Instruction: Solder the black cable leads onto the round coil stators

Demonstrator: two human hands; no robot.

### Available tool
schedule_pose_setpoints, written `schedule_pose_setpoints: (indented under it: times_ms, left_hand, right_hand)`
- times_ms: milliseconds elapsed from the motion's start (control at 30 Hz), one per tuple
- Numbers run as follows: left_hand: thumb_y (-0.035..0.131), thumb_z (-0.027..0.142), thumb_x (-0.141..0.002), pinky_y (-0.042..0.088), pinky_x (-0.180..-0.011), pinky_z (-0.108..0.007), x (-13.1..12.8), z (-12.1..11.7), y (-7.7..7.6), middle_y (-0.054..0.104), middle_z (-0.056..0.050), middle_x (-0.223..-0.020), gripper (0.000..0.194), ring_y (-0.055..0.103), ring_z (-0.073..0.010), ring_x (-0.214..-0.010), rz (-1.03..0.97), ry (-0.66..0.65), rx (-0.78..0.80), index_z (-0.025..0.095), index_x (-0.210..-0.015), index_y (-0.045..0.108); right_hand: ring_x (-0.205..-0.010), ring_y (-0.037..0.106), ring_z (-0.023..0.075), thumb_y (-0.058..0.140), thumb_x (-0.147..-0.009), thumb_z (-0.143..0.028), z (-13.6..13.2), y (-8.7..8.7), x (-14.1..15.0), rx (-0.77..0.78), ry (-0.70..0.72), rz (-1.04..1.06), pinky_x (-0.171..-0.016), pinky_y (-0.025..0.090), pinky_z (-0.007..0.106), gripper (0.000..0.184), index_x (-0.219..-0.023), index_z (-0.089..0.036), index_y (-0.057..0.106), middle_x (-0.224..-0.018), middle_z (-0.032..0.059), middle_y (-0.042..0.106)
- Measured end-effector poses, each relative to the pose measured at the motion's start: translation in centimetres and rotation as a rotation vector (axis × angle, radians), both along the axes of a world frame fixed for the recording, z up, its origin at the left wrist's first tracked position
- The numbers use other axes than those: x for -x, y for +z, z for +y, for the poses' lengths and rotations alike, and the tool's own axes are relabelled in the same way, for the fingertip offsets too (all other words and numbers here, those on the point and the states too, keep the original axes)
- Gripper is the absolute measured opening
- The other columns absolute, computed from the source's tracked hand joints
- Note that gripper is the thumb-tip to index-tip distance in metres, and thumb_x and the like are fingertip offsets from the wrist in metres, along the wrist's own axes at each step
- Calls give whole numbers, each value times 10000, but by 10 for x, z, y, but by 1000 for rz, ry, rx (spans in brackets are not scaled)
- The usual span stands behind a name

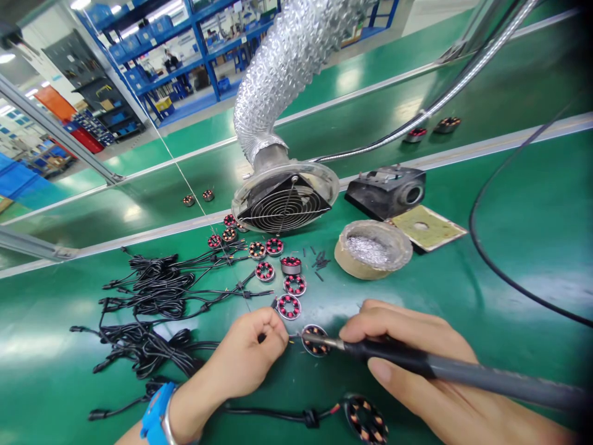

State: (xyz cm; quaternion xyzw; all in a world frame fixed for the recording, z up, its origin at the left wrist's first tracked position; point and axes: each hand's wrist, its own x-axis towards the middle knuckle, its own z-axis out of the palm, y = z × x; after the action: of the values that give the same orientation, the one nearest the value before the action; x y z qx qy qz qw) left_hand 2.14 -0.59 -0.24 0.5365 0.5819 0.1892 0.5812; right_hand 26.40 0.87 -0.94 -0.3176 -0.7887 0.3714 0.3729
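glossy green worktop (532, 216) reflecting light, grey metal post (55, 127) slanting at left, blue shelving (204, 52) behind, blue bins (128, 44) on it, dark board (74, 59) farther left, orange-red panel (55, 102) nearby, bright ceiling lights (80, 4)

Both the left hand (252, 353) and the right hand (410, 343) are bare, fingers and knuckles uncovered. Around the left wrist (194, 395) goes a broad, bright blue band (156, 413) with an uneven edge; just beside it, on the hand side, curves a narrow, shiny silver-coloured strip (168, 425) (whether the two form one piece is unclear).
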Motion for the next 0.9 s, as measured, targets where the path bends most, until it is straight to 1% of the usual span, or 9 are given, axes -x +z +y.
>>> schedule_pose_setpoints:
  times_ms: [100, 167, 267, 400, 533, 667, 800, 900]
  left_hand:
    - [497, 305, -828, 241, -517, -224, -1, 1, 1, 375, 70, -598, 169, 284, -92, -546, 4, 1, 17, 184, -713, 471]
    - [496, 310, -827, 238, -516, -224, -2, 2, 1, 372, 70, -598, 172, 282, -92, -545, 3, 2, 19, 185, -711, 470]
    - [496, 307, -826, 247, -523, -223, -2, 2, 1, 378, 68, -601, 172, 290, -93, -551, 6, -2, 8, 183, -709, 471]
    - [502, 301, -824, 253, -528, -222, -2, 2, 1, 383, 69, -600, 170, 293, -92, -553, 12, -5, 5, 184, -705, 469]
    - [496, 296, -833, 257, -528, -222, -1, 1, 1, 385, 68, -601, 171, 292, -92, -552, 12, -16, -7, 183, -707, 473]
    - [494, 290, -837, 261, -528, -223, -1, 1, 0, 389, 65, -607, 168, 293, -92, -555, 11, -14, -12, 181, -710, 477]
    - [504, 289, -835, 258, -527, -223, -1, 2, 0, 384, 67, -605, 170, 291, -92, -556, 10, -10, -10, 181, -707, 476]
    - [510, 293, -831, 252, -525, -223, -1, 2, 0, 376, 70, -599, 174, 288, -91, -551, 8, -5, -4, 183, -702, 470]
  right_hand:
    - [-585, 590, 165, 466, -876, -141, -1, 0, 1, 15, 1, 12, -534, 450, 287, 181, -977, -252, 568, -706, -10, 604]
    - [-564, 567, 157, 463, -880, -152, -2, 0, 4, 30, 9, 31, -521, 436, 282, 169, -968, -243, 575, -682, -13, 586]
    - [-538, 536, 154, 458, -876, -170, -4, -1, 8, 46, -2, 49, -499, 401, 285, 150, -912, -217, 596, -646, -6, 549]
    - [-512, 513, 153, 467, -858, -180, -7, -3, 11, 26, -9, 104, -489, 376, 299, 147, -870, -201, 612, -621, 4, 533]
    - [-508, 500, 144, 462, -846, -147, -9, -6, 14, -22, 5, 130, -484, 364, 296, 180, -921, -210, 612, -632, 2, 557]
    - [-512, 521, 150, 472, -820, -112, -9, -6, 15, -49, 16, 165, -485, 381, 293, 237, -981, -223, 606, -633, -2, 586]
    - [-509, 519, 154, 477, -810, -116, -9, -3, 13, -65, -11, 185, -488, 395, 294, 247, -988, -241, 596, -641, -9, 557]
    - [-528, 532, 158, 472, -824, -100, -11, 1, 10, -41, -42, 161, -498, 408, 297, 258, -1000, -250, 587, -660, -6, 543]
